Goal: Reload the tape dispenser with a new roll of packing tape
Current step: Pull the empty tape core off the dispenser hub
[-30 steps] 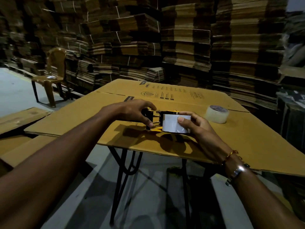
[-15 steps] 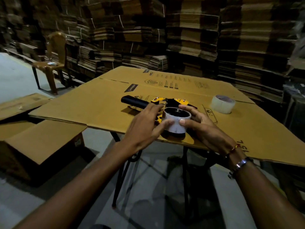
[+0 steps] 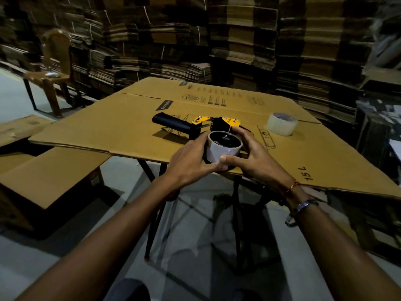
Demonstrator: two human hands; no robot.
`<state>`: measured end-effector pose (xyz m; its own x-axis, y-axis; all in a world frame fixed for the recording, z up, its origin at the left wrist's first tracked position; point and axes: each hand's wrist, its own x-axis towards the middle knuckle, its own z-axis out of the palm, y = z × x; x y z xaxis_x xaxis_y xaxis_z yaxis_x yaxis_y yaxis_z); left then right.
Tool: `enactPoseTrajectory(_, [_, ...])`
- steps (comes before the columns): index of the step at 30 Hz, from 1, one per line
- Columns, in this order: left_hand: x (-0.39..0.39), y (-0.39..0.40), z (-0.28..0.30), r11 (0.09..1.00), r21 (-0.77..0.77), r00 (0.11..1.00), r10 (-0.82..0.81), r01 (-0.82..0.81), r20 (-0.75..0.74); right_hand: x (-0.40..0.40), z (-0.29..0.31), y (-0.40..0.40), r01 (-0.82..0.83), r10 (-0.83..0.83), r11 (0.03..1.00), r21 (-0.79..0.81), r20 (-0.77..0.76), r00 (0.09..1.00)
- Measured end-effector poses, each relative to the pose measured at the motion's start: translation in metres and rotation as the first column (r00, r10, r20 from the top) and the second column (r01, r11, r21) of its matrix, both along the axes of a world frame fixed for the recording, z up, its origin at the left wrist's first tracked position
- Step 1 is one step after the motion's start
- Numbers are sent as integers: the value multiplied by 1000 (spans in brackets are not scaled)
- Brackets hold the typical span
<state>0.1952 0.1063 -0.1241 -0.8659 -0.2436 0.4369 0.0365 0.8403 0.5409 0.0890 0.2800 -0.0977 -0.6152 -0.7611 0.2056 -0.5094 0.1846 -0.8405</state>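
Note:
A black and yellow tape dispenser [image 3: 196, 125] lies on its side on the flattened cardboard sheet [image 3: 121, 127] covering the table, its black handle pointing left. A white roll core [image 3: 223, 146] sits on the dispenser's hub near the table's front edge, its open end up. My left hand [image 3: 191, 159] grips the core from the left, thumb on its near side. My right hand [image 3: 253, 157] grips it from the right, thumb on the front and fingers behind. A full roll of clear packing tape [image 3: 281, 123] stands on the cardboard to the right, apart from both hands.
Tall stacks of flattened cardboard [image 3: 238, 40] wall the back. A brown plastic chair [image 3: 54, 68] stands at far left. A cardboard box [image 3: 47, 170] sits low to the left of the table. The table's black legs [image 3: 152, 213] stand below my arms.
The dispenser went from upright in both hands to lying flat on the cardboard. My left hand left the dispenser body and now grips the white core alongside my right hand.

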Motion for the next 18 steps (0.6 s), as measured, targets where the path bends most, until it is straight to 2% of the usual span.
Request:
enactPoseTrajectory(3, [2, -2, 4, 1000, -4, 999, -12, 12, 48, -3, 6, 4, -43, 43, 999, -1, 80, 996])
enactPoseTrajectory(6, [3, -6, 7, 996, -85, 992, -8, 19, 127, -6, 11, 6, -104, 99, 994, 23, 157, 983])
enactPoseTrajectory(10, [4, -8, 7, 987, -158, 982, 3, 27, 186, 0, 4, -1, -15, 13, 1000, 21, 92, 996])
enactPoseTrajectory(14, [6, -5, 10, 987, -158, 981, 0, 32, 194, 5, -2, -14, 74, -74, 997, -15, -18, 997])
enactPoseTrajectory(18, [4, -4, 11, 984, -169, 973, -16, 56, 231, -5, 0, -13, 100, -97, 994, -52, 54, 994])
